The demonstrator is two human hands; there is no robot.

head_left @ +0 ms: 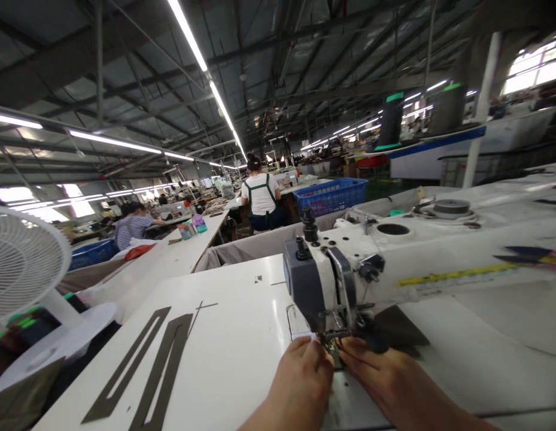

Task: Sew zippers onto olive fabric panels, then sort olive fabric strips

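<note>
A sewing machine head (325, 281) stands in front of me, and both hands are close together under its needle. Between them a small olive fabric piece (335, 354) shows near the presser foot. My left hand (303, 374) is closed, its curled fingers pinching at the left edge of that piece. From the right, my right hand (374, 368) reaches in with fingers pressed together on the same fabric; its fingertips are partly hidden. Beyond the right hand, a dark olive fabric panel (401, 328) lies flat on the machine bed.
Two slotted olive pieces (163, 365) lie on the white table (224, 341) at left. A white fan (26, 269) stands beyond its left edge. Scissors (531, 255) and a yellow measuring tape (457, 274) are at right. A blue crate (331, 194) and co-workers are farther off.
</note>
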